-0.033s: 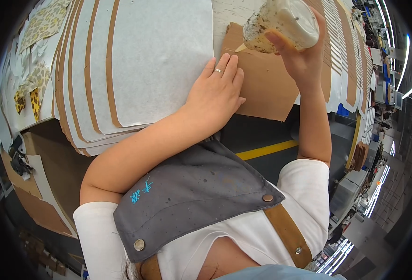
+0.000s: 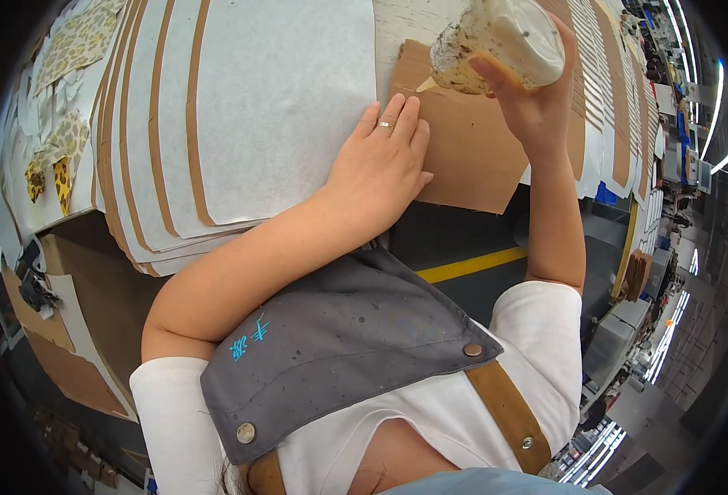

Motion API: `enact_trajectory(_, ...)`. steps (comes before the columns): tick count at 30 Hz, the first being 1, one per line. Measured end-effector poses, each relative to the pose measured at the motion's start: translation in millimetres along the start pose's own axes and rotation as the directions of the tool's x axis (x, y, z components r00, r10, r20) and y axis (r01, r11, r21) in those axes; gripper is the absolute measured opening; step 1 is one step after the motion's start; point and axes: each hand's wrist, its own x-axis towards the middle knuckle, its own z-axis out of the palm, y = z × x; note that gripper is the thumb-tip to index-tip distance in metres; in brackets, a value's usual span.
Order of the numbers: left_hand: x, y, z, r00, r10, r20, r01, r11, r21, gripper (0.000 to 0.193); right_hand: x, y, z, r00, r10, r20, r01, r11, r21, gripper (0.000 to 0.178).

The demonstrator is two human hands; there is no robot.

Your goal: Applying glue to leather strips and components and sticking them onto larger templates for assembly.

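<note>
Gripping a cloudy, smeared bottle [image 2: 508, 45], the right hand [image 2: 544, 103] has its fingers wrapped around the side, with the thumb across the front. The bottle is tipped over, up above the brown board [image 2: 475, 165]. It is longest from its round bottom, on the right, down to its thin pale tip [image 2: 426, 85], on the left.

That tip is what matters most, I think: it sits just past the fingertips of the left hand [image 2: 380, 161], on the side away from the person. So the left hand is nearer to the tip, though the right one has the bottle. The left fingers lie nearly straight, palm down, where the white sheets [image 2: 281, 107] meet the brown board.

From here I can't tell if the tip touches the board. I can't see under the left palm either. The top of the bottle is cut off, and the right hand's other fingers hide behind it.
</note>
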Motion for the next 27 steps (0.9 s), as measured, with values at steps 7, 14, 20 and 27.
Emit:
enact_trajectory(7,-0.6,0.2,-0.1,1.000,-0.028,0.009,0.028,0.999,-0.036,0.053,-9.0,1.8,-14.0,1.000,-0.026,-0.012,0.026,0.998,-0.049,0.061)
enact_trajectory(14,-1.3,-1.7,-0.1,1.000,-0.014,0.006,0.015,1.000,-0.009,0.052,-25.3,5.9,-26.0,0.992,0.058,-0.111,-0.065,0.996,-0.059,0.064)
enact_trajectory(20,-0.9,-1.1,-3.9,0.999,-0.015,0.030,0.015,1.000,0.007,0.051,-35.9,17.7,-42.8,0.986,0.057,-0.155,-0.068,0.996,-0.063,0.063)
enact_trajectory(27,-1.6,-1.9,-5.7,0.999,-0.008,0.041,0.007,0.999,0.036,0.052,-47.4,30.9,-64.2,0.974,-0.084,-0.210,0.021,0.958,-0.287,0.062)
